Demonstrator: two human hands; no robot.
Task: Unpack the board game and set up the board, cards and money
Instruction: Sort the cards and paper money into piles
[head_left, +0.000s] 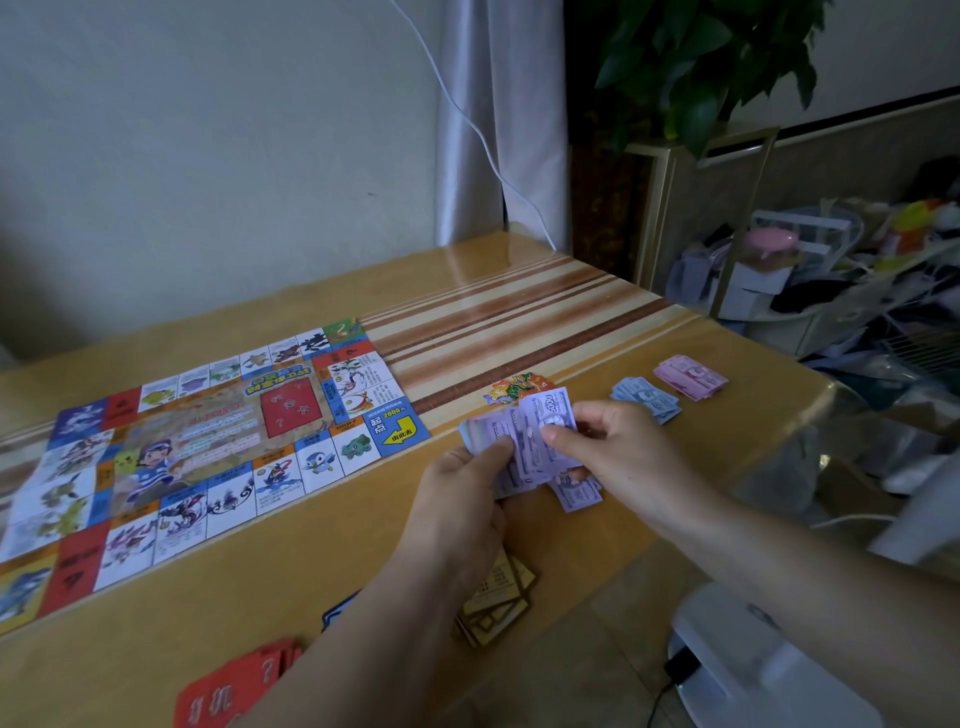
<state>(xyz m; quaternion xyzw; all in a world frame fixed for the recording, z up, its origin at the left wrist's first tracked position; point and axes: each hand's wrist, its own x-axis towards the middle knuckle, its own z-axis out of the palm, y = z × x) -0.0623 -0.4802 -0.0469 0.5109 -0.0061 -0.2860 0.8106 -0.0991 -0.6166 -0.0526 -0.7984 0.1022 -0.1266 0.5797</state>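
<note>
The paper game board (197, 447) lies unfolded on the left of the table. My left hand (462, 499) holds a fanned stack of purple money notes (524, 441), and my right hand (613, 447) pinches the top note of that stack. A few purple notes (576, 493) lie on the table under my hands. To the right sit a blue money pile (647, 397) and a pink money pile (691, 376). Red cards (234, 686) lie at the near edge, tan cards (498, 597) under my left wrist.
A colourful cut-out sheet (514, 387) lies just behind the purple notes. The striped table (519, 312) ends at the right, where a white device (753, 665) stands on the floor. Cluttered bags (831, 270) and a plant (691, 62) fill the back right.
</note>
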